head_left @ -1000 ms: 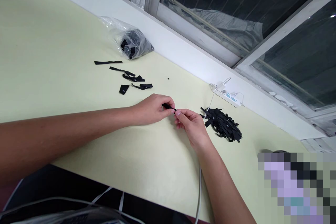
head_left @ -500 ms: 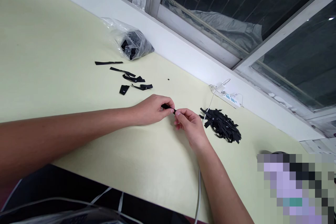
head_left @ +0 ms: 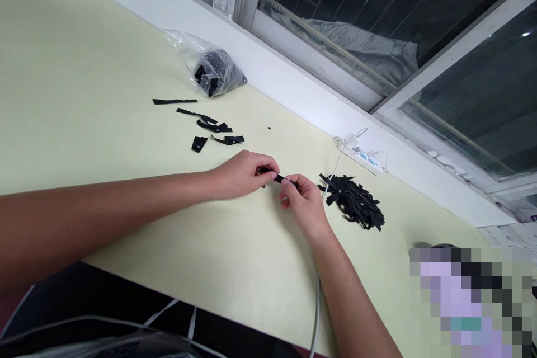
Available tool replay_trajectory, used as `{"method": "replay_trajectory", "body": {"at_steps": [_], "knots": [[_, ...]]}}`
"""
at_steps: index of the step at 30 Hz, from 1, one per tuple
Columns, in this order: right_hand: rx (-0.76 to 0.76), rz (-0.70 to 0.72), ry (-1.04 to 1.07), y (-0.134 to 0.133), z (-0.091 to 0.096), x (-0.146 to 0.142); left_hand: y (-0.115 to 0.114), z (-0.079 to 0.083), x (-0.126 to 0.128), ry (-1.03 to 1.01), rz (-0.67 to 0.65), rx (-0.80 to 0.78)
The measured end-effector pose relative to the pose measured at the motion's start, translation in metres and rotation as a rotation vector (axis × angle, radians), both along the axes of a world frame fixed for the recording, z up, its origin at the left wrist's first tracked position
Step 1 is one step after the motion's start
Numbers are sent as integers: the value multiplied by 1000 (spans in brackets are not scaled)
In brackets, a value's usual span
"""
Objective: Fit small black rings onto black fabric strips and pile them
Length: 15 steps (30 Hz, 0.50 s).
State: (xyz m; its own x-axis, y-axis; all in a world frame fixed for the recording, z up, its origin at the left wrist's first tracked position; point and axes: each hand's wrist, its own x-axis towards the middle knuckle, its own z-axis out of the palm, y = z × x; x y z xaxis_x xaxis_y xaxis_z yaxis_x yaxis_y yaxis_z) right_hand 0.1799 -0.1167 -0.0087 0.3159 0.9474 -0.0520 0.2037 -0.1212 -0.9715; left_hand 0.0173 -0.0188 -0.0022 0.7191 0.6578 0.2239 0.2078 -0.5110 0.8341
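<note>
My left hand (head_left: pixel 242 174) and my right hand (head_left: pixel 302 205) meet over the pale yellow table (head_left: pixel 84 84), both pinching one small black strip (head_left: pixel 277 177) stretched between the fingertips. To the right of my right hand lies a heap of black strips (head_left: pixel 354 201). Behind my left hand several loose black strips (head_left: pixel 210 126) lie scattered flat on the table.
A clear plastic bag (head_left: pixel 212 70) with black pieces lies by the white window ledge. A white power strip (head_left: pixel 366 155) with a white cable sits against the ledge; a cable runs down past my right wrist. A blurred patch covers the lower right.
The strip has been drawn out a little longer between the two hands; my right hand has shifted slightly right. Otherwise only the view drifted a little.
</note>
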Motion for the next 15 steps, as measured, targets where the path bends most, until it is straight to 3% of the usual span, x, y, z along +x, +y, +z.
{"method": "replay_trajectory", "body": {"at_steps": [8, 15], "knots": [[6, -77, -59, -1, 1, 5, 10, 1, 0, -156, 149, -107], [53, 13, -38, -2, 4, 2, 8, -2, 1, -189, -118, -217]]}}
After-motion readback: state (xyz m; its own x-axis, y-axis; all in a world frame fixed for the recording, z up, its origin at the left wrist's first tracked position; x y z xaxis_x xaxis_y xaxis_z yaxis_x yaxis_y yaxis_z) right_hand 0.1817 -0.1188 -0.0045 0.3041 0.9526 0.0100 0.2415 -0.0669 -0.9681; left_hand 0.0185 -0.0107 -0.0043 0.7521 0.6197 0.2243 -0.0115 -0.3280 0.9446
